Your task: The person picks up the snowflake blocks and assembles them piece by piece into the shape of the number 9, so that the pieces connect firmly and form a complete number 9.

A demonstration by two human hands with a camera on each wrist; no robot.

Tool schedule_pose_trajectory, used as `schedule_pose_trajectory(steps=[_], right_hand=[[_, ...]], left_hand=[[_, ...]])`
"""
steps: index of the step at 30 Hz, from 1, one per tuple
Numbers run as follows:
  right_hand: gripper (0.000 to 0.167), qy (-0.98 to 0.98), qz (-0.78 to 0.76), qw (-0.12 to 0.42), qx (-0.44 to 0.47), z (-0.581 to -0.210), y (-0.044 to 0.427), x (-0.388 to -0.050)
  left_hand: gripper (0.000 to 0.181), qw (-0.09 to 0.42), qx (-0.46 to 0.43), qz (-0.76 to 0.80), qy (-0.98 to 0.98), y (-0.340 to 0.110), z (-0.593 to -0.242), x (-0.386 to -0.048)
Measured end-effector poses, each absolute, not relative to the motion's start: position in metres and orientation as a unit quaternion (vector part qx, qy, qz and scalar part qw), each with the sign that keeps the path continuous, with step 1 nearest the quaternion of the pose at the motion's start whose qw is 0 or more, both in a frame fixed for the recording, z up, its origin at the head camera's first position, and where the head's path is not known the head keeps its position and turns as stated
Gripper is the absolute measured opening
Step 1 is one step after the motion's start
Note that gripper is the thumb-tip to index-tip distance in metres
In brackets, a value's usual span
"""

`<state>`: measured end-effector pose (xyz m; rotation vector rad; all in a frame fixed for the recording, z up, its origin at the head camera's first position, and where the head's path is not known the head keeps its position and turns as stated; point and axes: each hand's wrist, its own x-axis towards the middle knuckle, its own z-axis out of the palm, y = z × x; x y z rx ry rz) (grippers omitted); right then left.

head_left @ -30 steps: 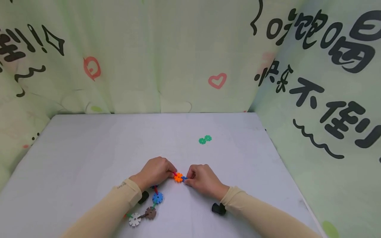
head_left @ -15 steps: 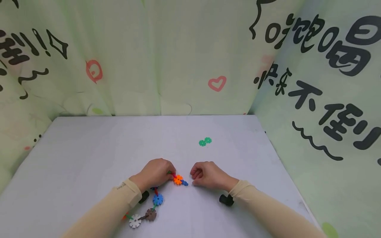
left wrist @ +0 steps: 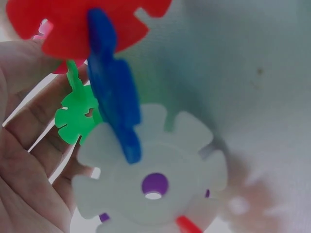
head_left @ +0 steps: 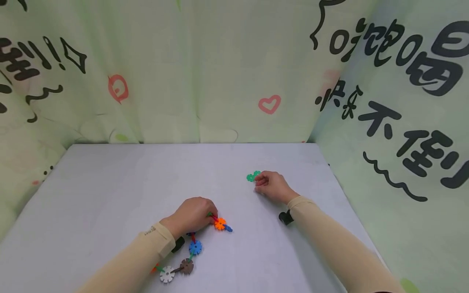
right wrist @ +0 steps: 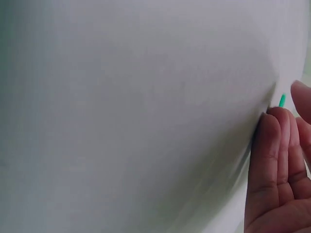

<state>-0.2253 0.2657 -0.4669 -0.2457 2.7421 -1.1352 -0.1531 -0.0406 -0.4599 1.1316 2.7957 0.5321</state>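
Observation:
My left hand (head_left: 194, 214) pinches a chain of notched plastic snowflake discs between thumb and fingers. From its fingertips stick out an orange disc (head_left: 220, 224) and a blue disc (head_left: 229, 228). Below the hand the chain runs through a light blue disc (head_left: 195, 247), a brown disc (head_left: 187, 266) and a white disc (head_left: 167, 274). The left wrist view shows a green disc (left wrist: 77, 116), a dark blue disc (left wrist: 114, 92) and a pale disc (left wrist: 155, 160) close up. My right hand (head_left: 272, 186) reaches beside two green discs (head_left: 251, 178), thumb apart from its fingers (right wrist: 265, 155).
A white table (head_left: 146, 175) lies beneath both hands. Curtains (head_left: 220, 73) with printed writing enclose its back and sides. A black wrist camera (head_left: 286, 217) hangs under the right wrist, and another black camera (head_left: 178, 245) under the left.
My right hand has let go of the blue disc at the chain's end and moved away and to the right, up to the green discs. The left hand keeps its place.

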Motion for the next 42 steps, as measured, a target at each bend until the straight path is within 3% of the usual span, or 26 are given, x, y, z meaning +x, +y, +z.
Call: schedule_pose_trajectory(steps=[10, 21, 27, 35, 42], right_hand=[[0.043, 0.948, -0.303, 0.068, -0.070, -0.467, 0.273, -0.250], [0.028, 0.964, -0.249, 0.078, -0.045, -0.468, 0.270, -0.256], [0.029, 0.956, -0.284, 0.065, -0.040, -0.469, 0.275, -0.254], [0.021, 0.942, -0.329, 0.050, -0.046, -0.467, 0.279, -0.230], [0.017, 0.904, -0.410, 0.101, -0.063, -0.459, 0.263, -0.179]], left_hand=[[0.003, 0.037, 0.368, 0.174, 0.912, -0.041, -0.460, -0.153], [0.004, 0.040, 0.374, 0.177, 0.910, -0.041, -0.460, -0.153], [0.005, 0.042, 0.371, 0.173, 0.911, -0.042, -0.460, -0.153], [0.014, 0.048, 0.374, 0.175, 0.910, -0.042, -0.456, -0.151], [0.017, 0.063, 0.370, 0.191, 0.907, -0.043, -0.453, -0.150]])
